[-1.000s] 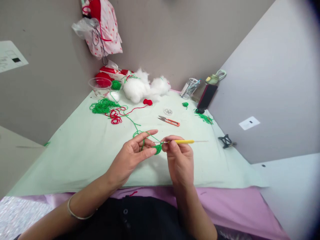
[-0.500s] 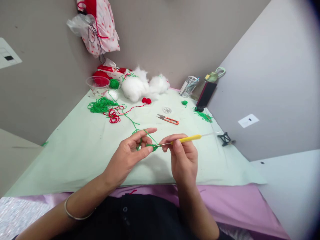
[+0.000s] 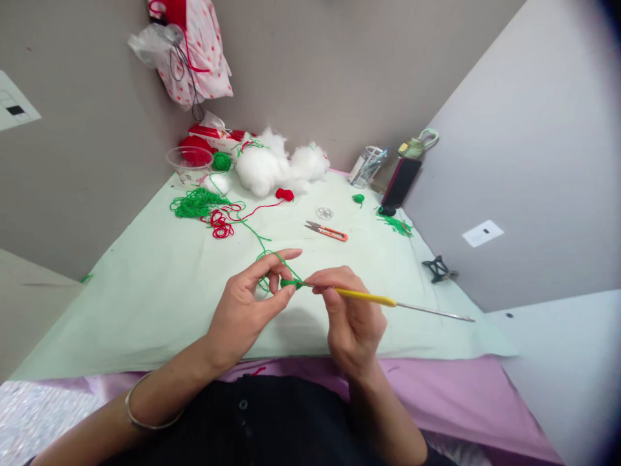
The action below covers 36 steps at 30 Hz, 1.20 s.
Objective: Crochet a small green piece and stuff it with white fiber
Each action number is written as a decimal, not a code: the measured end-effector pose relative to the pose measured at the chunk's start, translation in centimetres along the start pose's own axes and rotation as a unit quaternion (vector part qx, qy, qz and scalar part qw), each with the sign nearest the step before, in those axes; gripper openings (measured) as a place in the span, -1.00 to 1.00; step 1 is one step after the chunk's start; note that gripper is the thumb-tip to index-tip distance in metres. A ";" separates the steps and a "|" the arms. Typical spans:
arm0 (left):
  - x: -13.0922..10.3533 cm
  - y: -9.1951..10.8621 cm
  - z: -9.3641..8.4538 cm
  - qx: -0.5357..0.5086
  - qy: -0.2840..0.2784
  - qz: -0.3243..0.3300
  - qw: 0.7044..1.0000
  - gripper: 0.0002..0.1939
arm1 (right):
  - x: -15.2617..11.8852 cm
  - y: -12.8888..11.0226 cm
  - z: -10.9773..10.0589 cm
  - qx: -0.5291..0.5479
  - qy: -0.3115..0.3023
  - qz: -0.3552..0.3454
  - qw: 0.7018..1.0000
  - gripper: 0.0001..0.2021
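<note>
Between the thumb and fingers of my left hand [image 3: 250, 294] is pinched a small green crochet piece [image 3: 292, 283]. Green yarn [image 3: 288, 266] runs over my raised left index finger and down to the piece. My right hand [image 3: 356, 317] grips a crochet hook [image 3: 369, 296] by its yellow handle, and the hook's near tip meets the green piece. The hook's other metal end sticks out to the right. From my left hand the yarn trails back to a loose green yarn heap [image 3: 196, 203].
Orange thread snips [image 3: 327, 231], a small round clear case [image 3: 325, 213] and a red crocheted piece [image 3: 284, 194] lie beyond my hands. White stuffing [image 3: 262, 169] and a clear tub [image 3: 189, 169] stand at the back. A phone [image 3: 400, 181] leans at the right wall near a black stand [image 3: 439, 268].
My right hand has turned, so the hook's free end has swung down and toward me. My left hand keeps its pinch on the green piece, moving only slightly.
</note>
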<state>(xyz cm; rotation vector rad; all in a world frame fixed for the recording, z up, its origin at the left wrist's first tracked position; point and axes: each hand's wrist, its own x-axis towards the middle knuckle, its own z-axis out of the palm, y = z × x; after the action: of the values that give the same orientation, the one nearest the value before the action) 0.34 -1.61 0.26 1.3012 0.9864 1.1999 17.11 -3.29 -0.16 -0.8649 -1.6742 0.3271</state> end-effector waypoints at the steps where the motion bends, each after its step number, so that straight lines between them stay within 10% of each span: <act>1: -0.1 0.1 0.2 0.004 0.011 0.009 1.000 -0.82 | -0.1 0.1 0.1 -0.018 -0.005 -0.018 1.000 -0.75; 7: 0.0 0.1 0.8 -0.162 -0.016 -0.096 0.982 -0.34 | -1.3 1.5 1.6 -0.179 0.051 -0.141 0.972 -0.61; 12: 0.9 0.3 0.0 -0.307 -0.084 -0.229 0.920 -0.50 | -0.6 0.8 1.3 -0.014 0.100 -0.001 0.995 -0.74; 20: 0.7 0.4 0.5 -0.234 -0.064 -0.127 0.962 -0.58 | 0.3 0.6 1.6 0.130 0.079 0.128 0.980 -0.84; 27: 0.5 -0.2 0.9 -0.287 -0.046 -0.178 0.940 -0.52 | -0.9 0.8 1.7 -0.097 0.061 -0.061 0.992 -0.69; 30: 0.9 0.0 0.5 -0.320 -0.073 -0.225 0.917 -0.61 | -0.4 0.8 1.3 0.000 0.095 0.023 0.995 -0.78; 36: 0.7 -0.1 0.5 -0.237 -0.047 -0.126 0.962 -0.55 | 0.2 1.1 1.3 0.210 0.065 0.183 0.958 -0.87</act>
<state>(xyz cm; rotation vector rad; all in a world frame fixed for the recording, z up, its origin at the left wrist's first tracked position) 0.93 -0.97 0.24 0.8187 0.7120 1.0801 16.25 -2.12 -1.13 -0.8460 -1.2515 0.8297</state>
